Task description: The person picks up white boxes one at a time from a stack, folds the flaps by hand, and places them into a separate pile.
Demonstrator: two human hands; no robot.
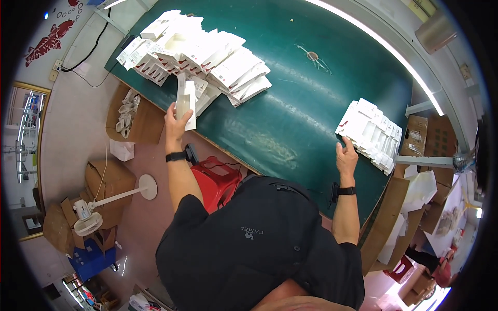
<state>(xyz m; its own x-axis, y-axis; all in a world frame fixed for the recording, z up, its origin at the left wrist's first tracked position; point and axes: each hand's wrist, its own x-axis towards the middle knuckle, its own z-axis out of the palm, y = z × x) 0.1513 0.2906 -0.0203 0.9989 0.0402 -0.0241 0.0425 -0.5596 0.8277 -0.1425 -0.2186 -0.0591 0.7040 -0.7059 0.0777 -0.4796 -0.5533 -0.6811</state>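
My left hand [177, 123] is closed round a slim white carton [190, 99], held upright just off the left edge of the green table [259, 140]. Behind it spreads a big heap of flat white cartons [197, 46], piled in overlapping layers. On the right side of the table lies a smaller, fanned-out row of white cartons [371, 132]. At that row's near left corner is my right hand [346, 159], its thumb and forefinger apart and a fingertip at the cartons' edge. Its other fingers are partly hidden.
Below the table's left edge stands an open cardboard box [136, 116] with white pieces inside. A red stool [215, 181] is beside me, and a white fan [91, 217] lies at lower left. Cardboard boxes [386, 223] and a metal frame [430, 161] border the right side.
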